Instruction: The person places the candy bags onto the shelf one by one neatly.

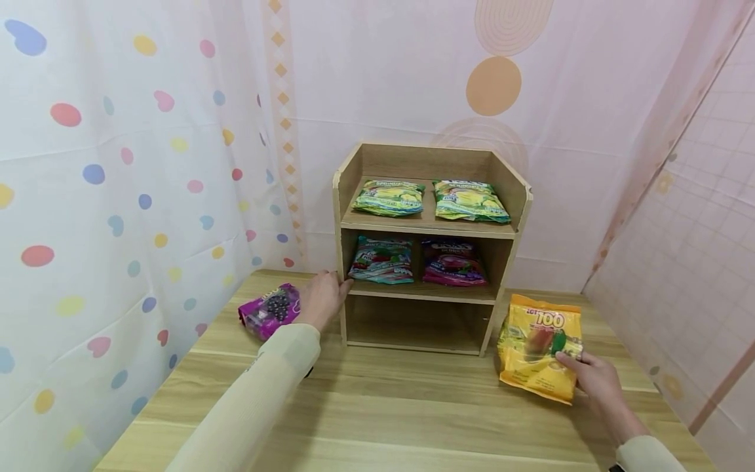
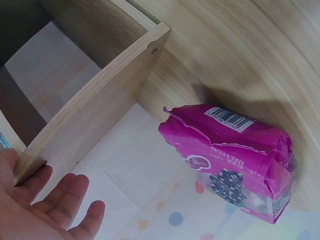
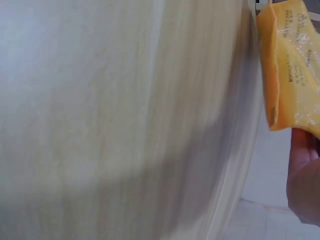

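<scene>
The left hand (image 1: 323, 298) is at the left side panel of a wooden shelf (image 1: 413, 294); in the left wrist view the thumb and a finger of the hand (image 2: 50, 200) pinch the panel's edge (image 2: 95, 92), the other fingers apart. Beside it a purple grape bag (image 1: 272, 311) lies on the table, also seen as a purple bag (image 2: 235, 155). The right hand (image 1: 598, 387) grips the lower right edge of a yellow bag (image 1: 539, 347), thumb on its front. In the right wrist view the hand (image 3: 305, 185) is under the yellow bag (image 3: 295, 70), partly cut off.
Two green-yellow bags (image 1: 389, 198) (image 1: 470, 200) lie on the top shelf. A teal bag (image 1: 382, 260) and a dark purple-pink bag (image 1: 453, 262) stand on the middle shelf. Patterned curtains (image 1: 147, 164) hang around the wooden table (image 1: 377, 406).
</scene>
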`<state>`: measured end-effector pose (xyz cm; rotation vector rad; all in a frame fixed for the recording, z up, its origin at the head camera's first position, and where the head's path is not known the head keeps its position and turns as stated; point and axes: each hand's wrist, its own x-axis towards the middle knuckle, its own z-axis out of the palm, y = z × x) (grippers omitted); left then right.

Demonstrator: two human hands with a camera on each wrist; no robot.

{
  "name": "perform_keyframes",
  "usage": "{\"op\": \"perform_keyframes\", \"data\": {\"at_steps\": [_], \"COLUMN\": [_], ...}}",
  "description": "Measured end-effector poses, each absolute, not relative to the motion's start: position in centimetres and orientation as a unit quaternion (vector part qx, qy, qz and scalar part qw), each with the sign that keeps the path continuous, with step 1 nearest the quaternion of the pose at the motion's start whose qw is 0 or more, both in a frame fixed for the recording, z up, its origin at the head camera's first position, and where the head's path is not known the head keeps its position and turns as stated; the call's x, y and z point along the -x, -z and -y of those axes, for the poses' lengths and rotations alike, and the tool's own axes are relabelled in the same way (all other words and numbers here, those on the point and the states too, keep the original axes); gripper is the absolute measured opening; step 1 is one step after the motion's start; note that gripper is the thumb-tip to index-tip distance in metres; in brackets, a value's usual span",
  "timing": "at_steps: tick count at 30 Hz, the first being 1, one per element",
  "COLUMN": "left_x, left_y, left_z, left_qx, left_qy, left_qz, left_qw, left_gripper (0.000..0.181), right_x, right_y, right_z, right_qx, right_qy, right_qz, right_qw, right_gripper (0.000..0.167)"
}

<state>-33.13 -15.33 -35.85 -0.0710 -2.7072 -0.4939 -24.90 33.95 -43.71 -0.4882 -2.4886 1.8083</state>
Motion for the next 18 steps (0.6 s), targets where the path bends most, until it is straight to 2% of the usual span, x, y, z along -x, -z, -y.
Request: {"op": "perform_keyframes", "data": {"at_steps": [6, 9, 11, 15, 16, 18], "left_x": [33.2, 33.2, 33.2, 33.1, 33.1, 33.1], "left_y": [35.8, 35.9, 35.9, 35.9, 35.9, 35.9], "left_z": [15.3, 15.3, 15.3, 15.4, 15.4, 15.4], "left_qx": [0.020, 0.021, 0.022, 0.023, 0.023, 0.022], "left_qy": [0.169, 0.168, 0.168, 0.166, 0.165, 0.165], "left_qz": [0.966, 0.967, 0.967, 0.967, 0.967, 0.966], "left_qw": [0.193, 0.192, 0.192, 0.194, 0.195, 0.196], "left_gripper": [0.041, 0.041, 0.041, 0.041, 0.041, 0.041], "right_x": [24.4, 24.0, 23.7, 23.3, 23.2, 23.1], "right_y": [43.7, 43.8, 43.8, 43.8, 43.8, 43.8], "right_z": [-34.2, -34.4, -34.5, -34.5, -34.4, -34.1], "right_qx": [0.134, 0.115, 0.103, 0.076, 0.069, 0.058], "right_qy": [-0.596, -0.611, -0.622, -0.638, -0.640, -0.644], "right_qz": [0.791, 0.783, 0.776, 0.766, 0.765, 0.763], "right_qw": [0.016, 0.012, 0.008, 0.008, 0.007, 0.006], "right_gripper": [0.082, 0.077, 0.059, 0.013, 0.006, 0.006]}}
